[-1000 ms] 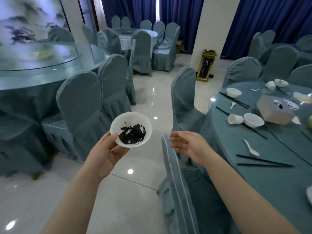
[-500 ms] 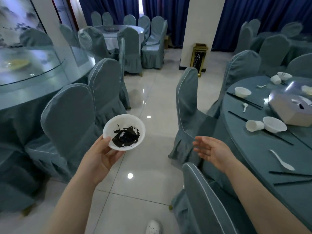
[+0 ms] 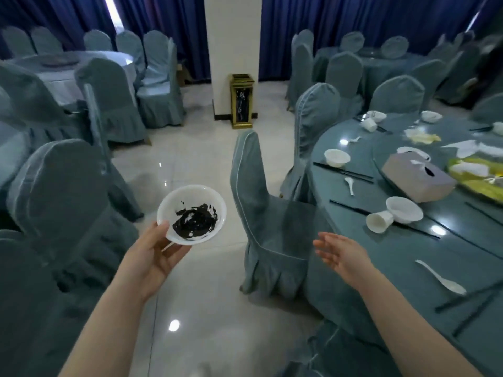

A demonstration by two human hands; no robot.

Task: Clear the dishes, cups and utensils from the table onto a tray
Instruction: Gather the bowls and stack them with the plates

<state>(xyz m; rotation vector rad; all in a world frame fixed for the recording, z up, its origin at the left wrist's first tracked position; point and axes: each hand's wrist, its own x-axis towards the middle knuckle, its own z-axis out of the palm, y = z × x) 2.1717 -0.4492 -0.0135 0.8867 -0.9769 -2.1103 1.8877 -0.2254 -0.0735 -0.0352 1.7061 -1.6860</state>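
My left hand [image 3: 152, 257] holds a small white bowl [image 3: 174, 202] with dark scraps in it, thumb on the rim, over the floor. With its fingers straight, my right hand [image 3: 340, 253] hangs empty beside the round table [image 3: 424, 257]. On the table lie a white bowl [image 3: 404, 209] with a tipped cup [image 3: 378, 221] against it, another bowl [image 3: 337, 157], white spoons [image 3: 442, 277] [image 3: 349, 183] and black chopsticks [image 3: 345, 172]. More bowls and a cup [image 3: 370, 124] sit at the far side. No tray is in view.
A covered chair [image 3: 261, 202] stands between my hands, against the table. A tissue box [image 3: 419, 178] and a dish of yellow leftovers [image 3: 479, 180] rest on the glass turntable. Other covered chairs crowd the left. A pillar and a gold bin [image 3: 241, 100] stand ahead across bare tiled floor.
The view has swung to the right, bringing more of the table into sight. My left hand still carries the bowl. My right hand has stayed open and drifted toward the table.
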